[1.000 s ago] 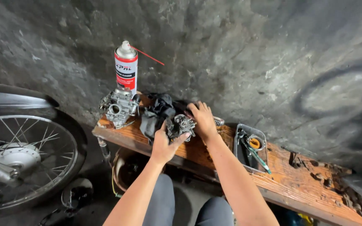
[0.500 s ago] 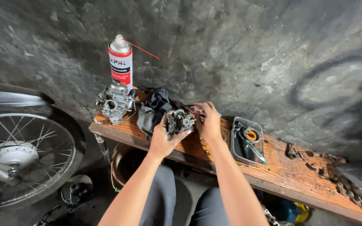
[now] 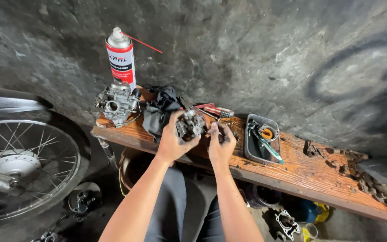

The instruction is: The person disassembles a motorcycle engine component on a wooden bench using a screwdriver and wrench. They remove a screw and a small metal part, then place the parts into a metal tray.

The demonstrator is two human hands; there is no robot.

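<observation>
A small, grimy carburettor (image 3: pixel 190 125) is held up in the left hand (image 3: pixel 172 142), the grip closed round its lower side with the thumb across the front, so that the part is lifted clear of the wooden tabletop (image 3: pixel 292 168) and sits just above the plank's near edge. The right hand (image 3: pixel 221 144) is raised just beside the carburettor, its blackened fingers curled and pinched at the part's right flank; whether something small is caught between those fingertips cannot be told, since they are dark with grease and partly turned away. Taking the carburettor as the landmark, a second carburettor (image 3: pixel 116 102) is seen standing on the plank well to the left of it, with a red-and-white spray can (image 3: pixel 121 57) upright behind that one against the wall. A crumpled black rag (image 3: pixel 160 110) lies just behind and to the left, and a red-handled screwdriver (image 3: pixel 213 110) just behind. To the right, a metal tray (image 3: pixel 251 150) rests on the plank holding an orange ring and a few slim tools — loose bits are scattered further right still. A spoked wheel (image 3: pixel 25 163) stands on the floor far to the left. As for progress, the work is judged to be in its middle: the part has been taken off and is dirty and in hand, some pieces appear already set aside in the tray, while cleaning and reassembly look to be left undone.
</observation>
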